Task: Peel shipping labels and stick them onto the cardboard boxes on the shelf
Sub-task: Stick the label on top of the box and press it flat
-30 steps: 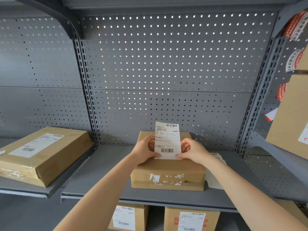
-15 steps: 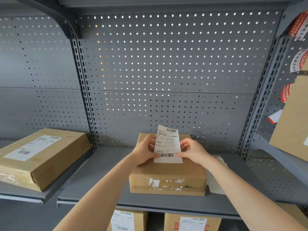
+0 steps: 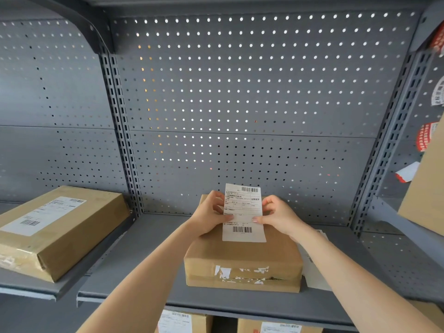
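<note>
Two bare hands hold a white rectangular paper shipping label (image 3: 243, 212) over a flat brown cardboard box (image 3: 242, 260) on the grey metal shelf (image 3: 144, 272). Left hand (image 3: 211, 213) and right hand (image 3: 280, 216) each pinch a side edge of the label with thumb and fingers. Its lower edge lies on the box top, its upper part tilting up toward the perforated grey back panel (image 3: 240, 92).

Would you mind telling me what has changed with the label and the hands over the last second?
The shipping label, pinched at its side edges by the left hand and the right hand, has come down towards the top of the cardboard box; its lower edge now lies over the box top, its upper part still raised. Both hands keep their hold. The box itself and the labelled box on the left shelf have stayed put.
</note>
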A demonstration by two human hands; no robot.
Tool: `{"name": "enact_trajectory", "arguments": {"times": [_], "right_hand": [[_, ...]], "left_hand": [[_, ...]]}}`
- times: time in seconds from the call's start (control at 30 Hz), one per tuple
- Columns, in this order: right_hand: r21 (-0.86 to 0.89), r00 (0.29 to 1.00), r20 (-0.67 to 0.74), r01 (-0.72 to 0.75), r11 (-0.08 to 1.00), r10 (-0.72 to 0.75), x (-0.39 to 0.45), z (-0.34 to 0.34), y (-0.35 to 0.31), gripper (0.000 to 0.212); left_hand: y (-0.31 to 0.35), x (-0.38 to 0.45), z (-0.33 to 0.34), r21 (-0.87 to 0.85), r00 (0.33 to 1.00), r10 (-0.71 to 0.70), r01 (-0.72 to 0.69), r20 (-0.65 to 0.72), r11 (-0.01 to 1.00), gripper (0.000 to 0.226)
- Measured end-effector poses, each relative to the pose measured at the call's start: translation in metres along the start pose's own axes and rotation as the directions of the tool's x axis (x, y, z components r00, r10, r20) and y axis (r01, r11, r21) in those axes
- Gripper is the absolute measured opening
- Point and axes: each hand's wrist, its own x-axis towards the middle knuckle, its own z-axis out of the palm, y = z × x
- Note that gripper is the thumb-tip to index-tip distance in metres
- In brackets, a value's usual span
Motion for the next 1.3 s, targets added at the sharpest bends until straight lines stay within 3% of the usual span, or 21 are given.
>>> {"name": "enact_trajectory", "arguments": {"times": [0.3,0.43,0.73,1.03,1.3], "right_hand": [[-0.13,0.999,0.041,0.038,0.991,-0.033,0.013,0.0,0.006,0.043],[-0.086,0.998,0.047,0.051,0.995,-0.047,0.017,-0.003,0.005,0.042],[-0.038,0.997,0.014,0.07,0.997,-0.069,0.026,0.001,0.002,0.038],[-0.101,0.993,0.082,0.09,0.991,-0.082,0.034,-0.003,0.005,0.047],[-0.061,0.991,0.074,0.116,0.991,-0.111,0.042,-0.002,0.0,0.036]], "left_hand": [[-0.007,0.01,0.001,0.143,1.0,0.0,-0.003,0.019,0.99,0.051],[-0.007,0.014,-0.002,0.093,0.999,-0.006,0.003,0.032,0.996,0.055],[-0.005,0.029,0.004,0.119,0.996,0.026,-0.015,-0.09,0.993,0.043],[-0.012,0.035,0.004,0.221,0.999,0.023,-0.015,-0.03,0.975,0.058],[-0.009,0.041,0.001,0.244,0.999,0.032,-0.027,-0.014,0.969,0.045]]}}
